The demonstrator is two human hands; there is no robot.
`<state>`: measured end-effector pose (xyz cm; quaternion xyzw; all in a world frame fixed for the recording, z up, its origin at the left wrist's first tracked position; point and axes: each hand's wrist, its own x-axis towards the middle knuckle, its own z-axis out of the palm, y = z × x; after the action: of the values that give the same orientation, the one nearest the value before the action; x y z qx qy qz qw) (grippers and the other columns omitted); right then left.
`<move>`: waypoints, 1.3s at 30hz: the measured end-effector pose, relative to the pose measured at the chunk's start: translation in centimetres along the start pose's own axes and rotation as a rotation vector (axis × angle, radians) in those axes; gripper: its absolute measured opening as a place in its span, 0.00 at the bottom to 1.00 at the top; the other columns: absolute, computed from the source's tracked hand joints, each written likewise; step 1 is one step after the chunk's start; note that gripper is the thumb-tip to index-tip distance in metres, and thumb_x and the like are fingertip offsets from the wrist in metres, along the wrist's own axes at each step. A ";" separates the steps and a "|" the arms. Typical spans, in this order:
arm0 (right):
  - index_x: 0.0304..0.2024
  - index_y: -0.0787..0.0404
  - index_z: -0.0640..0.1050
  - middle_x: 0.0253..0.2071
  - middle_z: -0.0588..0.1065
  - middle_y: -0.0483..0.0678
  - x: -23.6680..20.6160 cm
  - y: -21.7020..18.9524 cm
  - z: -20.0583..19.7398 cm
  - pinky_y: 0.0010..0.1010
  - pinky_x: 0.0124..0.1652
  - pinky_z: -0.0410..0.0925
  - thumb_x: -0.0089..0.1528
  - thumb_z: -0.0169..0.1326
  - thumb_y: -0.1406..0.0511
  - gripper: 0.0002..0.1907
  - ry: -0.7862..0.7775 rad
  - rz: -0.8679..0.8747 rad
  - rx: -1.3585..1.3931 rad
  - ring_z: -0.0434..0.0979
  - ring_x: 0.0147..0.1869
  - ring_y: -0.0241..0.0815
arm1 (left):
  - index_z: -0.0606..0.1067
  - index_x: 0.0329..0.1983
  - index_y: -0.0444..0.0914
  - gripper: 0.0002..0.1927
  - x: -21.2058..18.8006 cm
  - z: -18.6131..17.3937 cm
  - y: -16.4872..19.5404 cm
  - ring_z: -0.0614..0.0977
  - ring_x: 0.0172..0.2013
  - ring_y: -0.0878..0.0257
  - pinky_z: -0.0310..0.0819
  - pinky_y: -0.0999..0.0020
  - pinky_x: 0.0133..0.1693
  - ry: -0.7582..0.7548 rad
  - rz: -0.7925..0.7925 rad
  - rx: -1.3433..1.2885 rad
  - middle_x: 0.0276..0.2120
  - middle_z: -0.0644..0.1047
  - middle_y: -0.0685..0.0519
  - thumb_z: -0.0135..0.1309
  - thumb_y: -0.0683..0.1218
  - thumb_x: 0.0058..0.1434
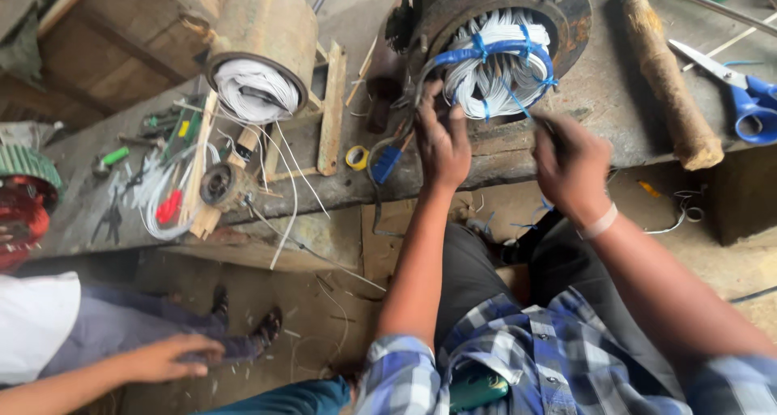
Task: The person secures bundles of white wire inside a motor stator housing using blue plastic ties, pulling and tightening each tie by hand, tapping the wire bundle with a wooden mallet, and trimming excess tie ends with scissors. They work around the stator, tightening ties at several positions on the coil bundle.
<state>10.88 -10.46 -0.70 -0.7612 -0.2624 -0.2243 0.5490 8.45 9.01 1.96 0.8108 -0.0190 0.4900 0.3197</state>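
Note:
A rusty motor stator (566, 10) stands on the workbench, its opening packed with white winding wires (494, 75) bound by blue sleeving (494, 49) and blue ties. My left hand (441, 144) rests on the lower left rim of the stator, fingers against the windings. My right hand (571, 168) is closed at the lower right of the windings, pinching what looks like a thin blue tie or tool; the exact item is hard to make out.
A second stator (263, 55) with white windings sits to the left, with loose white wires and hand tools around it. A wooden-handled mallet (668, 83) and blue scissors (745, 95) lie on the right. Another person's hand (166, 358) shows at bottom left.

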 end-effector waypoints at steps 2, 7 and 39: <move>0.51 0.62 0.79 0.38 0.78 0.60 2.6 -1.6 2.4 0.47 0.40 0.71 0.66 0.54 0.72 0.12 0.012 -0.151 -0.125 0.79 0.41 0.62 | 0.63 0.72 0.38 0.24 -0.4 -2.4 0.0 0.73 0.66 0.40 0.66 0.52 0.66 -0.086 -0.027 0.100 0.65 0.72 0.39 0.50 0.44 0.75; 0.43 0.64 0.79 0.35 0.76 0.63 6.5 -3.0 7.9 0.50 0.43 0.70 0.65 0.55 0.70 0.06 -0.057 -0.200 -0.201 0.78 0.42 0.65 | 0.66 0.72 0.39 0.24 0.3 -5.0 -2.1 0.75 0.63 0.41 0.69 0.51 0.64 -0.176 -0.099 0.271 0.64 0.72 0.42 0.49 0.42 0.72; 0.51 0.71 0.76 0.48 0.75 0.60 3.3 -8.9 5.3 0.40 0.53 0.67 0.67 0.53 0.76 0.10 -0.155 -0.450 0.205 0.75 0.53 0.50 | 0.74 0.50 0.37 0.10 -3.1 -10.3 3.2 0.78 0.49 0.43 0.72 0.48 0.52 -0.241 0.104 0.029 0.48 0.77 0.42 0.48 0.43 0.67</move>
<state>7.97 -2.62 6.18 -0.6388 -0.4879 -0.2543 0.5378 -2.31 11.13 4.36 0.8664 -0.0922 0.4050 0.2773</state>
